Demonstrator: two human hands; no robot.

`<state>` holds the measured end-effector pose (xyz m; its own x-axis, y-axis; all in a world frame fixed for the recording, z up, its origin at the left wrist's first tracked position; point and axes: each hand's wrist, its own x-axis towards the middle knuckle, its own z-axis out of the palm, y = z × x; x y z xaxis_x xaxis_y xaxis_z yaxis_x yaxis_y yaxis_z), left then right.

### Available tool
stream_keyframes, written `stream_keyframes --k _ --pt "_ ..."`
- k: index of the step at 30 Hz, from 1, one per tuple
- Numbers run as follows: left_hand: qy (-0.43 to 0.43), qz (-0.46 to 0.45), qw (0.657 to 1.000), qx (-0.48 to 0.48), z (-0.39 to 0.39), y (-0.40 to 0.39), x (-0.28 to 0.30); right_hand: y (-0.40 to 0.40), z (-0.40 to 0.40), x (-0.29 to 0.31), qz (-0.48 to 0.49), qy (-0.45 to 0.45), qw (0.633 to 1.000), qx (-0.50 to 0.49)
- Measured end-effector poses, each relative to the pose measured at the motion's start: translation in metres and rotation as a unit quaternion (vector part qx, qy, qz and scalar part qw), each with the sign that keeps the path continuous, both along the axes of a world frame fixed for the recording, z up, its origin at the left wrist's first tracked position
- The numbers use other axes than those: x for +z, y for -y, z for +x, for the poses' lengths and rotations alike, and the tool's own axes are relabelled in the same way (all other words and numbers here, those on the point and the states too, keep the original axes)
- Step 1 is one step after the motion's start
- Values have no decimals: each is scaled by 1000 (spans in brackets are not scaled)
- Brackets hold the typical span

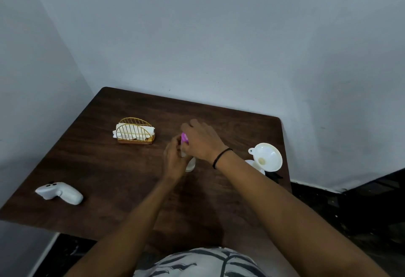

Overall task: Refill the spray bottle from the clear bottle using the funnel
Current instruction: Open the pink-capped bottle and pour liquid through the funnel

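Note:
A clear bottle (190, 164) with a pink cap (184, 138) stands near the middle of the dark wooden table (122, 178). My left hand (174, 159) grips the bottle's body from the left. My right hand (200, 139) curls over the pink cap from above. A white funnel (268, 156) sits upright at the table's right edge, its spout set in a white bottle (254, 166) that is mostly hidden behind my right forearm. I cannot tell whether the cap is loose.
A gold wire holder with white napkins (134, 133) stands at the back left. A white handheld controller (59, 193) lies near the front left edge. Walls close off the back and left; dark floor shows to the right.

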<state>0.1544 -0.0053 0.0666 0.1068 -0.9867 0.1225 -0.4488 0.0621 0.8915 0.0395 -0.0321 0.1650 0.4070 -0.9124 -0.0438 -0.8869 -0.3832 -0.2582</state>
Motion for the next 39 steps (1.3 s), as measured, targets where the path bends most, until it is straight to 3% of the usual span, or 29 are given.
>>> stream_keyframes --k 2,6,11,16,20,26,32,36,39 --pt "0 -14 1000 9 1 1 -4 -1 0 3 19 13 999 33" --pt "0 -12 1000 -1 -2 0 1 -2 2 0 -41 -18 997 -55" --pt "15 -13 1000 7 2 1 -7 -1 -6 1 32 56 997 48" --pt "11 -11 1000 1 -2 2 -8 -4 -6 -8 -33 28 995 -90" --pt "16 -20 1000 4 2 3 -13 -5 -6 -1 19 57 998 22" --pt "1 -15 1000 -5 -3 0 -6 -7 2 -7 -55 20 996 -72" --pt "20 -5 1000 4 2 2 -13 -5 -3 1 13 91 994 60" --pt "24 -2 1000 3 -2 1 -10 -6 -3 -8 -26 32 998 -37" --pt "21 -4 1000 3 -2 2 -11 -3 -4 -5 -60 31 997 -21"
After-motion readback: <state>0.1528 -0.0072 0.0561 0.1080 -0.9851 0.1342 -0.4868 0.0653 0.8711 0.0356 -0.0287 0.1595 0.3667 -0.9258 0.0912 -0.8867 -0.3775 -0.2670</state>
